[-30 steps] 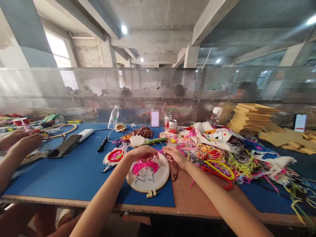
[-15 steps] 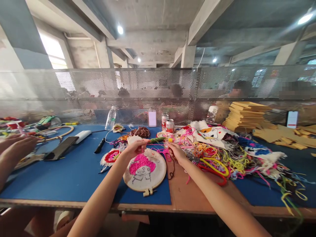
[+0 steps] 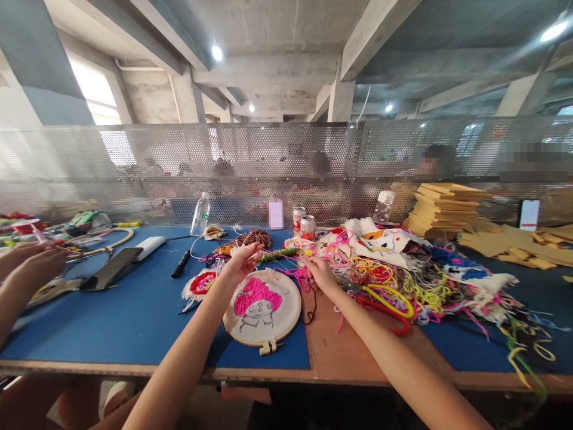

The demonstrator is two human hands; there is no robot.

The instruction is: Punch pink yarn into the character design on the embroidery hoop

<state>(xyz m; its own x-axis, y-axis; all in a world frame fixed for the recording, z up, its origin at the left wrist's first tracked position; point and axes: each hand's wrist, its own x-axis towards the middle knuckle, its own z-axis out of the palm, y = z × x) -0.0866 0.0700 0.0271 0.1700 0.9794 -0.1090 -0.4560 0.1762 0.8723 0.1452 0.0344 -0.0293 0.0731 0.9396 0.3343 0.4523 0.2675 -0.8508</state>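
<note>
You are sorting out pink yarn just beyond the embroidery hoop lying near you: left hand pinches a strand, right hand closes on the yarn, so next gently pull it free.

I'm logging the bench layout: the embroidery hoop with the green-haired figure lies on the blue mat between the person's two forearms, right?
Not quite: the head view shows the figure's hair is pink, not green. The embroidery hoop does lie on the blue mat between the two forearms.
</note>
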